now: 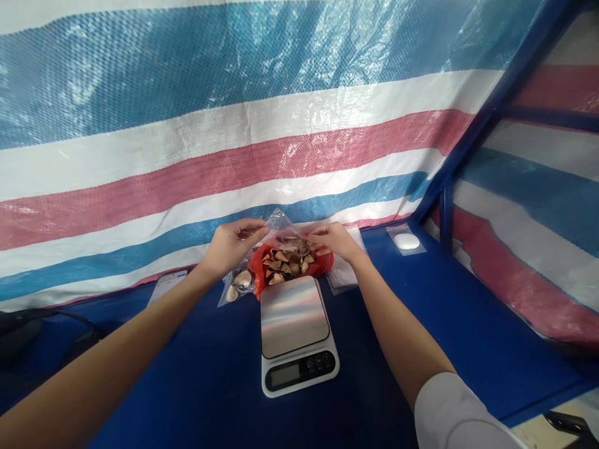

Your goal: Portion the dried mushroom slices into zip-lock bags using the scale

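Observation:
My left hand (236, 242) pinches one edge of a clear plastic bag (279, 219). The opposite side of that bag is between the closed fingers of my right hand (336, 239). Several brown, pale-edged pieces show through or just behind the film; I cannot tell whether they are inside it. Below the bag lies an open red plastic bag (258, 274) full of brown, shell-like pieces (286, 264). Directly in front stands a white kitchen scale (294, 318) with a bare metal plate. Its display looks blank.
Left of the red bag lies a clear bag with pale pieces (239, 282), and farther left a phone (166, 284). Flat clear bags (343, 275) lie at right. A white oval object (407, 241) rests farther right on the blue table (210, 374). Striped sheeting (234, 156) rises behind.

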Demonstrator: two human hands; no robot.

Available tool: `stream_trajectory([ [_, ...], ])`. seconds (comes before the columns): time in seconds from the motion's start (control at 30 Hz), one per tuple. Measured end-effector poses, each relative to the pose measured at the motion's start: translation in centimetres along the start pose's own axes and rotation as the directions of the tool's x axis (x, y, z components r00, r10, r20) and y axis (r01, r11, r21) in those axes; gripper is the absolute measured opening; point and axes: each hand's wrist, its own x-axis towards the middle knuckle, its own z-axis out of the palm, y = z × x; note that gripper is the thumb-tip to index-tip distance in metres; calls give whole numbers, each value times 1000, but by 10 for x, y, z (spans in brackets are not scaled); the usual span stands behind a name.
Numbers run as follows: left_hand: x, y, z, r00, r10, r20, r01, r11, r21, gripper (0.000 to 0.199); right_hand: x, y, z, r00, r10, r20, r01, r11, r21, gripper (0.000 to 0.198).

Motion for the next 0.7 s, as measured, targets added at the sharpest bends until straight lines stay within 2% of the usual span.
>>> stream_trajectory([
  [0.13, -2, -3, -6, 1000, 13, -14, -12, 999, 49, 53, -1, 0, 4, 1000, 18, 26, -16, 999, -50, 10],
  [0.4, 0, 7, -16, 994, 94, -58, -86, 988, 130, 46, 0, -1, 16, 997, 44, 63, -40, 997, -72, 16],
  [0.7, 2, 8, -23, 987, 123, -104, -109, 985, 132, 46, 2, 7, 28, 999, -21, 50, 24, 999, -45, 14],
])
